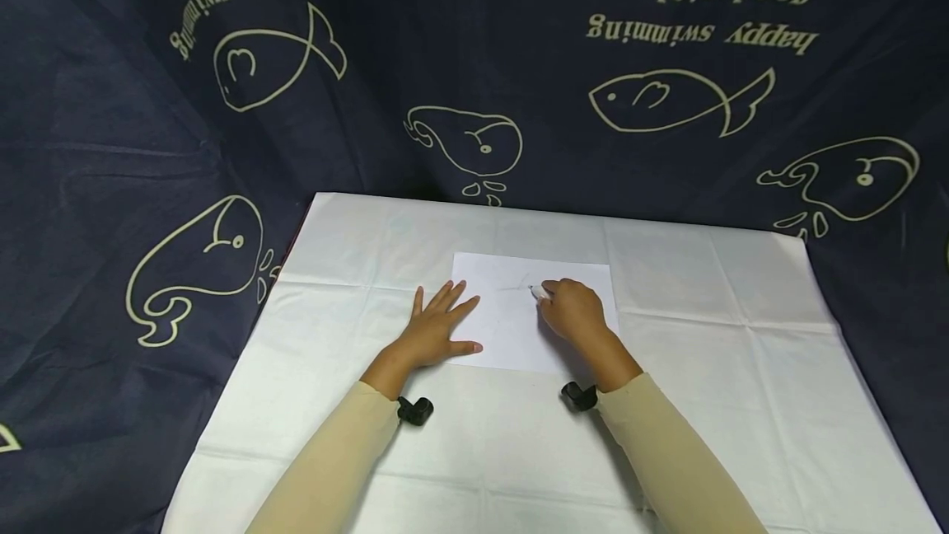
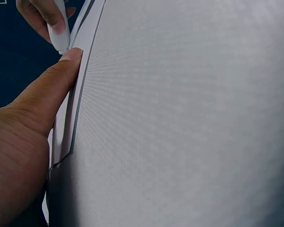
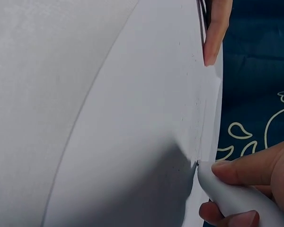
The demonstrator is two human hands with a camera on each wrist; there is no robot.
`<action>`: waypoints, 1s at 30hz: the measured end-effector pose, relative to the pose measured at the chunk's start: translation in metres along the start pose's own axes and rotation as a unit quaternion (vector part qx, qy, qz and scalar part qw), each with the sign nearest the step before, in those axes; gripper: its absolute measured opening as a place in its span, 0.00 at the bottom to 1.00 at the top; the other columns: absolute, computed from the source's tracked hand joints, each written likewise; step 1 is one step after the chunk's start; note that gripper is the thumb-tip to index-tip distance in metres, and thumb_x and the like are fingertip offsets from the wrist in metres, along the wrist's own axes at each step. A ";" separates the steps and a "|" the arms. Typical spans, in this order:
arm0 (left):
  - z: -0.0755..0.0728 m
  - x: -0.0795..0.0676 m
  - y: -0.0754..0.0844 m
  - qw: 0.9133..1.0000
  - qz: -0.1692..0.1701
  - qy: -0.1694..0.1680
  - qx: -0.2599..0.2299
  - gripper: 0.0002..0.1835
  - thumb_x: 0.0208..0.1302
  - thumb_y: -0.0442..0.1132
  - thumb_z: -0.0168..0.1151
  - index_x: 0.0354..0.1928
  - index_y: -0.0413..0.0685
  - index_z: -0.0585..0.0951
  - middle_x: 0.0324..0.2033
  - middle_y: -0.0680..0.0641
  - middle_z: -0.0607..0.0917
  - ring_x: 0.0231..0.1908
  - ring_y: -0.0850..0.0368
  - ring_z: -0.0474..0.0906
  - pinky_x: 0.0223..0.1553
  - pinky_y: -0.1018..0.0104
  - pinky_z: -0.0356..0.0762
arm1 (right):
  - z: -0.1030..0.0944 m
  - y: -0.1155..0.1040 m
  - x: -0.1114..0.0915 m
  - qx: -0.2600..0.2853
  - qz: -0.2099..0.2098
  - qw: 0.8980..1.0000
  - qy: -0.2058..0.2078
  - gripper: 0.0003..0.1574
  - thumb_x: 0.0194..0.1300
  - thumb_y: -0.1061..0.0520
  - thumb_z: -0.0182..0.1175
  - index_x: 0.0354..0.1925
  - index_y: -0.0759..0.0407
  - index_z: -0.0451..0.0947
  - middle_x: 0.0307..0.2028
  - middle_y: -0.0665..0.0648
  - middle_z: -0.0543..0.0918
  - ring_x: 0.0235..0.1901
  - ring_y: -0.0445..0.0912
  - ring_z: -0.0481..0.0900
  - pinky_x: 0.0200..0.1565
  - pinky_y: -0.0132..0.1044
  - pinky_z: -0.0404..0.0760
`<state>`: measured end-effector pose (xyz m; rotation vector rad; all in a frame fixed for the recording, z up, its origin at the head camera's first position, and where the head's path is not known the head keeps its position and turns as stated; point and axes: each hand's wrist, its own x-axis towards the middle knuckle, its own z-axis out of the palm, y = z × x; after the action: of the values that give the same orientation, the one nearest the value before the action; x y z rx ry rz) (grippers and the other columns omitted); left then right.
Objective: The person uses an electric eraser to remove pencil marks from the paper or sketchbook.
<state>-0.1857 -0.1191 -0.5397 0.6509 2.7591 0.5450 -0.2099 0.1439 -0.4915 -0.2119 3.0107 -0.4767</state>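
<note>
A white sheet of paper (image 1: pixel 511 336) lies on the table, with a few faint thin lines near its upper middle. My right hand (image 1: pixel 577 311) pinches a thick white marker (image 1: pixel 539 292) between thumb and fingers, its dark tip at those lines. The right wrist view shows the white barrel (image 3: pixel 239 196) close up, its point on the paper. My left hand (image 1: pixel 436 332) rests with spread fingers over the sheet's left edge. In the left wrist view the left thumb (image 2: pixel 52 87) lies straight along the paper, and the marker (image 2: pixel 60 35) appears beyond it.
A creased white cloth (image 1: pixel 741 402) covers the table. Behind and beside it hangs a dark blue curtain (image 1: pixel 549 163) with pale fish and whale drawings. Both forearms wear light sleeves, with a small black wrist camera (image 1: pixel 415 411) at each wrist.
</note>
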 end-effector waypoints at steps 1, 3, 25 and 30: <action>0.000 0.000 0.000 1.000 0.000 0.000 0.001 0.48 0.63 0.69 0.60 0.80 0.62 0.56 0.82 0.50 0.45 0.82 0.50 0.34 0.76 0.33 0.23 | 0.000 0.000 0.000 0.004 -0.001 1.000 -0.003 0.25 0.70 0.54 0.58 0.62 0.61 0.80 0.53 0.68 0.85 0.55 0.64 0.83 0.54 0.58 0.81; 0.000 0.000 0.000 1.000 0.000 0.000 0.002 0.48 0.63 0.69 0.60 0.80 0.62 0.56 0.82 0.50 0.45 0.82 0.50 0.34 0.76 0.32 0.23 | 0.001 -0.001 0.001 0.011 -0.002 1.000 -0.012 0.25 0.70 0.53 0.58 0.62 0.61 0.80 0.54 0.68 0.85 0.56 0.64 0.82 0.55 0.58 0.81; 0.000 0.000 0.000 1.000 -0.001 0.000 0.002 0.48 0.64 0.68 0.60 0.80 0.62 0.56 0.82 0.50 0.45 0.82 0.50 0.33 0.76 0.33 0.23 | 0.002 -0.004 0.001 0.009 -0.002 1.000 -0.021 0.25 0.71 0.53 0.58 0.63 0.60 0.80 0.55 0.68 0.85 0.57 0.64 0.82 0.56 0.58 0.80; 0.000 0.000 0.000 1.000 0.000 0.003 0.002 0.48 0.64 0.68 0.61 0.80 0.61 0.56 0.82 0.50 0.45 0.82 0.50 0.34 0.76 0.32 0.24 | 0.002 -0.004 0.001 0.004 -0.003 1.000 -0.027 0.25 0.71 0.53 0.58 0.62 0.59 0.80 0.55 0.67 0.85 0.57 0.64 0.81 0.56 0.58 0.80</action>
<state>-0.1851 -0.1189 -0.5398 0.6515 2.7661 0.5428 -0.2098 0.1399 -0.4921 -0.2282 2.9563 -0.4748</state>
